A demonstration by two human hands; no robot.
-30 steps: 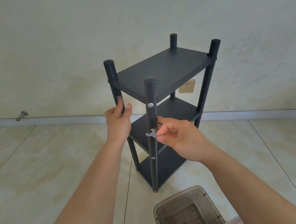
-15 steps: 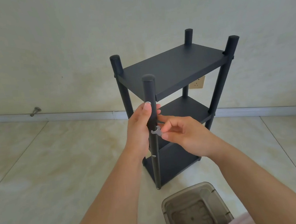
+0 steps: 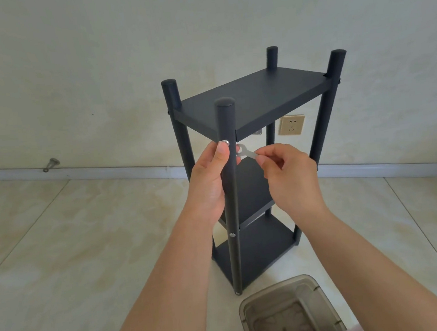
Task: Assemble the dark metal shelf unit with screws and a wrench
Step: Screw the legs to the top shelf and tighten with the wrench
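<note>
The dark shelf unit (image 3: 254, 100) stands upright on the tiled floor (image 3: 59, 247), with three boards and four round posts, and its back side is near the wall (image 3: 95, 57). The left hand (image 3: 209, 179) grips the nearest front post (image 3: 231, 190) a little below the top board; its fingers are curled round the post and the thumb tip lies just beside a silver screw head (image 3: 226, 142) on that post. A second screw head (image 3: 232, 235) shows lower on the same post, well below the hand. The right hand (image 3: 287, 174) is on the other side of this post and pinches the end of a small flat wrench (image 3: 245, 153) between the thumb and the first fingers; the other fingers are curled loosely. The head of the wrench points toward the post and is just beside it, slightly lower than the upper screw; whether it touches the post I cannot tell. On the floor at the near edge, just in front of the foot of the post, stands a translucent brownish plastic box (image 3: 290, 315) that is open at the top; something small lies on its bottom, but it is too blurred to name. The floor has pale, marble-like tiles. A light baseboard (image 3: 105, 170) runs along the foot of the wall, a metal door stopper (image 3: 51, 164) sticks out of it on the left, and a beige wall socket (image 3: 291, 124) shows behind the shelf unit under the top board.
</note>
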